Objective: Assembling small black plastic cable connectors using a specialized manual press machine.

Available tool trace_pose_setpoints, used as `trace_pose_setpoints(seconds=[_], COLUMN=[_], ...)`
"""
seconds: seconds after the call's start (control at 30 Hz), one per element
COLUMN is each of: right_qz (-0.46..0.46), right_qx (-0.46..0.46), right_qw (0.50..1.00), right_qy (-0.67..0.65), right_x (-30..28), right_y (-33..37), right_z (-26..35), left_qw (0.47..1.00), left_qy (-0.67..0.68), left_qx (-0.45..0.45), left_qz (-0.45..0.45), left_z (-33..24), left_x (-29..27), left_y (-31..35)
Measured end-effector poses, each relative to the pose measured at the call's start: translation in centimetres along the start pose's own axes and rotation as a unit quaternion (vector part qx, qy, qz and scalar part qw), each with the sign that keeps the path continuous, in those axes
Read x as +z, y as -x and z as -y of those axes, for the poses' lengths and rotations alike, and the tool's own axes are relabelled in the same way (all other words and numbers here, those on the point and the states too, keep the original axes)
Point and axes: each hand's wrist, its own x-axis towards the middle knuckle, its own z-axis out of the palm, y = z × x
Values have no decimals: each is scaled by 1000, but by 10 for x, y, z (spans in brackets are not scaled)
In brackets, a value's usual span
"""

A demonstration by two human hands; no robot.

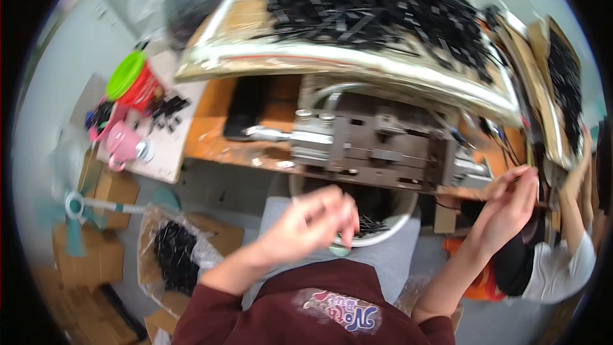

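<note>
My left hand [313, 218] hangs over the near rim of a white bucket [408, 212], its fingers bent and smeared by motion. Whether anything is in it I cannot make out. Dark thin pieces [371, 225] lie inside the bucket, on my lap. Off to the right, my right hand [511, 207] is raised by the bench edge, with fingertips pressed together; anything between them is too small to see. Between and beyond the hands sits a dark metal fixture [364, 131], with a silver cylinder [313, 140] at its left end.
A white-edged tray [255, 57] heaped with black strips [377, 9] spans the far side. On the left stand a red tub [143, 89] with a green lid and a pink cup [122, 142]. A fan [75, 206] and open box [150, 262] are lower left. A co-worker's arm [575, 185] works at right.
</note>
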Motion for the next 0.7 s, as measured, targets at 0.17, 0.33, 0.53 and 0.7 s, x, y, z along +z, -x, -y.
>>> trace_pose_setpoints(seconds=[0.17, 0.33, 0.53, 0.7], right_qz=[2, 36, 29, 5], right_qx=[64, 116, 145, 134], right_qw=[996, 992, 989, 990], right_qy=[-58, 25, 5, 45], right_x=[16, 4, 6, 3], right_y=[15, 51, 63, 66], right_z=[-35, -32, -21, -16], left_qw=[904, 799, 774, 810], left_qy=[60, -98, -288, -303], left_qx=[312, 459, 189, 248], left_qz=[-285, -376, -531, -436], left_z=[-93, -212, -301, -250], left_x=[-59, -176, -291, -273], left_y=[-48, -128, -204, -183])
